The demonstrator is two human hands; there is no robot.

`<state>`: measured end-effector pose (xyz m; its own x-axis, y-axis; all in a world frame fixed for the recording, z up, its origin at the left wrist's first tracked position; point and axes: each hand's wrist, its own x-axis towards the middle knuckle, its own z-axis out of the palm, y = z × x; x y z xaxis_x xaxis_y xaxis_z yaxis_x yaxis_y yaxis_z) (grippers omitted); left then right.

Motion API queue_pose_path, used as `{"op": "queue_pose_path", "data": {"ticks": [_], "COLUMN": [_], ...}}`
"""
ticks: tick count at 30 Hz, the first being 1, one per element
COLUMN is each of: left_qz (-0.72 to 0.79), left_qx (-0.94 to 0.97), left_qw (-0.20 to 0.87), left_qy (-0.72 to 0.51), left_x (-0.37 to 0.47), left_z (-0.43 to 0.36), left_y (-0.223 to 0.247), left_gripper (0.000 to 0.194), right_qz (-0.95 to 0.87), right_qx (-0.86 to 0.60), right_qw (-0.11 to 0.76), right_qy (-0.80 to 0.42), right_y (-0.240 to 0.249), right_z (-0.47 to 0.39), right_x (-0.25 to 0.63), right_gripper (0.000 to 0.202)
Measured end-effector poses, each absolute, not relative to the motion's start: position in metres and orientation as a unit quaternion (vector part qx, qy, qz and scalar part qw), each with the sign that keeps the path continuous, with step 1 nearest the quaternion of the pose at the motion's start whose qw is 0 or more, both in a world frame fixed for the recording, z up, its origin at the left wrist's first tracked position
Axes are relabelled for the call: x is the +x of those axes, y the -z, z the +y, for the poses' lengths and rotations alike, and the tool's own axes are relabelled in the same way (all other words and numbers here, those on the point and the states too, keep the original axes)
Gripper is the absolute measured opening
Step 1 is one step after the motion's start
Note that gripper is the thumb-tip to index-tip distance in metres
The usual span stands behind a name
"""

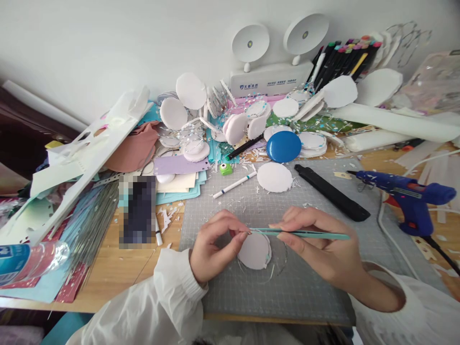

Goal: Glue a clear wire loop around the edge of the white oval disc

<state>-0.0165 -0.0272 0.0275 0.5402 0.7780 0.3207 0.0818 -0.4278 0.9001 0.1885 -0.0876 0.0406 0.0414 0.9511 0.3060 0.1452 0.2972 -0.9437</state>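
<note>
My right hand (323, 244) grips a pair of teal tweezers (309, 234) held level, their tips pointing left. My left hand (215, 244) pinches something very small between thumb and fingertip right at the tweezer tips; I cannot tell what it is. Just below both hands a pale pink foam disc (254, 251) lies on the grey cutting mat (280, 287), with a thin wire ring around it. Both sleeves are white.
A blue glue gun (409, 196) stands at the right. A black cutter (332, 192), a white pen (234, 185), another foam disc (275, 177) and a blue lid (283, 146) lie behind the hands. Paper and foam scraps pile at the left and back.
</note>
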Motion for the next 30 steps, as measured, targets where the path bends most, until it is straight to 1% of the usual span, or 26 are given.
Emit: {"op": "queue_pose_path", "data": {"ticks": [5,14,20,23,26,28,29,30], "left_qz": [0.294,0.295,0.304,0.310,0.314,0.314,0.314,0.315], "left_qx": [0.753,0.753,0.744,0.736,0.733,0.731,0.729,0.728], "left_qw": [0.448,0.447,0.455,0.457,0.459,0.467,0.468,0.464], "left_qy": [-0.383,-0.382,-0.384,-0.392,-0.391,-0.386,-0.388,-0.394], "left_x": [-0.0164,-0.0159,-0.0158,-0.0168,-0.0183,-0.0194,-0.0198,-0.0201], "left_z": [-0.0271,-0.0273,-0.0276,-0.0273,-0.0267,-0.0264,-0.0262,-0.0260], "left_y": [-0.0256,-0.0249,-0.0254,-0.0256,-0.0265,-0.0263,-0.0257,-0.0249], "left_gripper": [0.009,0.009,0.010,0.013,0.025,0.033,0.034,0.030], "right_qz": [-0.596,-0.577,-0.524,-0.503,-0.478,-0.475,-0.478,-0.481], "right_qx": [-0.459,-0.491,-0.514,-0.523,-0.524,-0.529,-0.531,-0.531], "right_qw": [0.550,0.543,0.571,0.585,0.603,0.607,0.608,0.608], "right_qy": [-0.363,-0.361,-0.367,-0.363,-0.365,-0.355,-0.347,-0.340], "right_y": [-0.0394,-0.0438,-0.0402,-0.0397,-0.0407,-0.0411,-0.0411,-0.0410], "right_z": [-0.0873,-0.0864,-0.0871,-0.0868,-0.0848,-0.0826,-0.0814,-0.0803], "right_x": [0.1880,0.1879,0.1923,0.1919,0.1914,0.1919,0.1922,0.1922], "right_gripper": [0.018,0.009,0.007,0.010,0.019,0.021,0.021,0.021]}}
